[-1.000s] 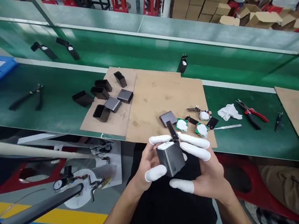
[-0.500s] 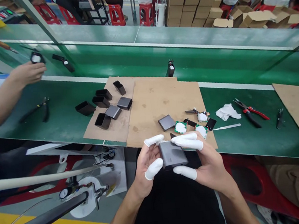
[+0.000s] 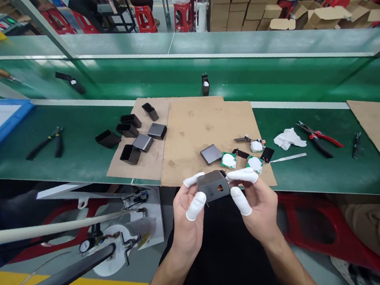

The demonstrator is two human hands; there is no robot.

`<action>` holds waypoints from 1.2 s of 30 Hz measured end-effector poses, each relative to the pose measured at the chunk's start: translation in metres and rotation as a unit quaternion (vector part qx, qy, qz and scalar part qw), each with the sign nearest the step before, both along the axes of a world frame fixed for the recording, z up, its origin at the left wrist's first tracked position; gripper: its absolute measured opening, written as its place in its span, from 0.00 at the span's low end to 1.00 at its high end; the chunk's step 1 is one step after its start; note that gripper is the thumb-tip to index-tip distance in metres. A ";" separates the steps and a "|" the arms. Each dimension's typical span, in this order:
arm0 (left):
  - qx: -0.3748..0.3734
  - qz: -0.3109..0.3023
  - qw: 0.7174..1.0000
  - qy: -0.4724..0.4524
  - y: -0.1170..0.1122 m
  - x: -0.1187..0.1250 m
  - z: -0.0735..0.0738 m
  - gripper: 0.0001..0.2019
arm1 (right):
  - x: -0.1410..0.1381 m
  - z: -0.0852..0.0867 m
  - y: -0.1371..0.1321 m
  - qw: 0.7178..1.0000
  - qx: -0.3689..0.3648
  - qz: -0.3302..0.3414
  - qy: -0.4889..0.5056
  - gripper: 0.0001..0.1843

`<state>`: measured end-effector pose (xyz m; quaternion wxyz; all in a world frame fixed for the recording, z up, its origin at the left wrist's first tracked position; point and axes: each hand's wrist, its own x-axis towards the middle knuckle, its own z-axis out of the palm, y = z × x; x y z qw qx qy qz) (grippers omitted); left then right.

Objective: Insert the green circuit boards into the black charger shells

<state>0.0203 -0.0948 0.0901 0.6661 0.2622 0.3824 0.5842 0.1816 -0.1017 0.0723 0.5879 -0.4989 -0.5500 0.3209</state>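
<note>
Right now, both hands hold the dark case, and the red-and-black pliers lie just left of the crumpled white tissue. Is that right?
Not quite: in the head view, the red-and-black pliers lie just right of the white tissue, not left. The left hand and right hand do hold the dark case.

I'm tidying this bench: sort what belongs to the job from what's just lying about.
Likely part of the job:
held dark grey casing
circuit boards
open black casings

Probably just lying about:
crumpled white tissue
red-and-black pliers
black-handled pliers
</note>
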 end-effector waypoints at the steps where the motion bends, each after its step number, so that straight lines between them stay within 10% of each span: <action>1: -0.001 0.003 1.000 0.004 -0.001 0.000 0.000 0.27 | 0.000 0.001 -0.001 1.000 -0.006 0.004 -0.002 0.13; 15: -0.006 0.074 0.997 -0.010 -0.010 0.024 0.005 0.19 | -0.011 0.019 0.025 0.996 -0.058 0.063 -0.029 0.11; 24: 0.039 0.120 0.988 0.091 -0.008 0.021 -0.018 0.21 | -0.014 0.015 0.031 0.998 -0.025 0.041 -0.047 0.12; 27: 0.149 0.206 0.921 0.297 0.013 -0.005 -0.039 0.28 | -0.023 0.007 0.039 0.997 0.000 0.016 -0.079 0.15; 31: 0.329 0.228 0.716 0.572 0.049 -0.058 -0.069 0.27 | -0.049 -0.011 0.054 0.990 0.018 0.084 -0.116 0.25; 36: 0.367 0.130 0.694 0.605 0.065 -0.088 -0.087 0.23 | -0.075 -0.036 0.070 0.977 0.027 0.111 -0.180 0.27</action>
